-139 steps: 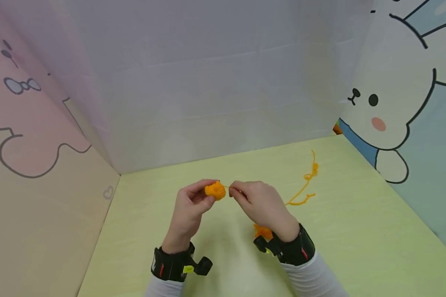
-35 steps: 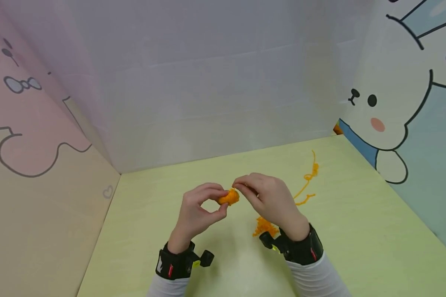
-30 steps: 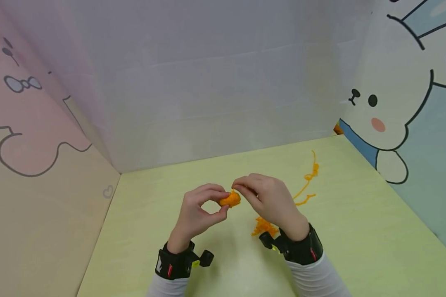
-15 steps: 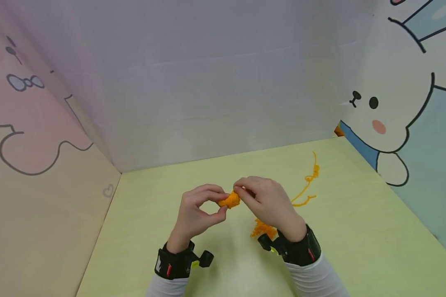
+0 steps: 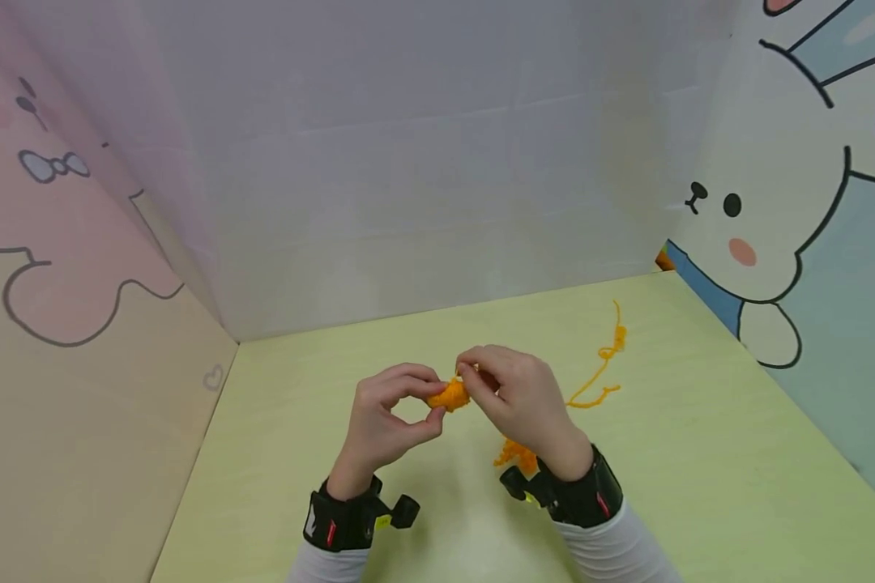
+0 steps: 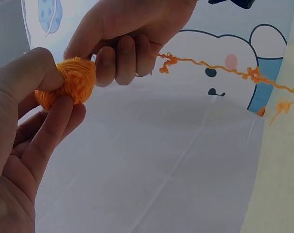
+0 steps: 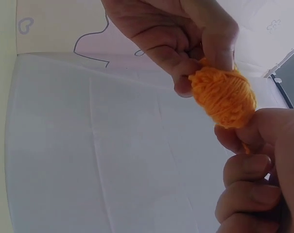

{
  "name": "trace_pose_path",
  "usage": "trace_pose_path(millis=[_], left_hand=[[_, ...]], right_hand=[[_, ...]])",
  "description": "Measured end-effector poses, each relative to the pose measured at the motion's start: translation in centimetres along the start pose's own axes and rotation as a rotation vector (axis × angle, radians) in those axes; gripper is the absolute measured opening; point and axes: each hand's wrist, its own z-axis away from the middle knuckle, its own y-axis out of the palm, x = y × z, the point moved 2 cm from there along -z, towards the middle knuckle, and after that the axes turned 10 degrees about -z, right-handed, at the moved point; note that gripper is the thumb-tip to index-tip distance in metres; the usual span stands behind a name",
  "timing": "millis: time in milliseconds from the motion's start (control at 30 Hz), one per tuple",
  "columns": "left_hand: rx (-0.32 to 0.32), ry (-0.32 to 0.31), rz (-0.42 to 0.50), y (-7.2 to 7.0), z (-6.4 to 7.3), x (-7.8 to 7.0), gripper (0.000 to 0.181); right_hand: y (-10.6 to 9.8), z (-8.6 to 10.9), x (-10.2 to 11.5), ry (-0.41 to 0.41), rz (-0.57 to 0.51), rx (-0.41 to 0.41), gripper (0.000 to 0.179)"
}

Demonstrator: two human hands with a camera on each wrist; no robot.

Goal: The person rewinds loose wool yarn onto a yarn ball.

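A small ball of orange yarn [image 5: 450, 396] is pinched between the thumb and fingers of my left hand [image 5: 392, 417], held above the table. Its wound strands show clearly in the left wrist view, where the yarn ball [image 6: 77, 82] sits by both hands. My right hand [image 5: 514, 397] pinches the yarn strand right beside the ball, its other fingers curled in. From that hand the loose orange strand [image 6: 205, 63] runs off with small knots along it. In the right wrist view the yarn ball [image 7: 224, 97] lies between the fingertips of both hands.
More loose yarn [image 5: 603, 360] with knots and a short branch lies on the pale green table [image 5: 700, 453] at the right. A tangled orange clump [image 5: 516, 455] lies under the right wrist, partly hidden. A pale curtain [image 5: 437, 162] and printed panels stand around the table.
Since the oldest frame, the ball and left hand have shifted slightly right and down. The right hand has moved from pulling the strand sideways to close against the ball, turning slightly around its top.
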Motion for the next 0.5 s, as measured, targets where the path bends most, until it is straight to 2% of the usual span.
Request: trace_pose_path(millis=[100, 300, 400, 500], left_hand=[[-0.010, 0.014, 0.021, -0.1, -0.1, -0.1, 0.033], [-0.059, 0.026, 0.091, -0.2, -0.2, -0.1, 0.036], [-0.123, -0.001, 0.112, -0.3, -0.1, -0.1, 0.036], [-0.228, -0.067, 0.100, -0.5, 0.0, -0.2, 0.034]], right_hand=[[-0.1, 0.1, -0.1, 0.033, -0.012, 0.053, 0.009], [0.4, 0.1, -0.4, 0.075, 0.024, 0.214, 0.012], [1.0, 0.2, -0.3, 0.084, 0.050, 0.260, 0.008], [1.5, 0.3, 0.0, 0.106, 0.060, 0.324, 0.009]])
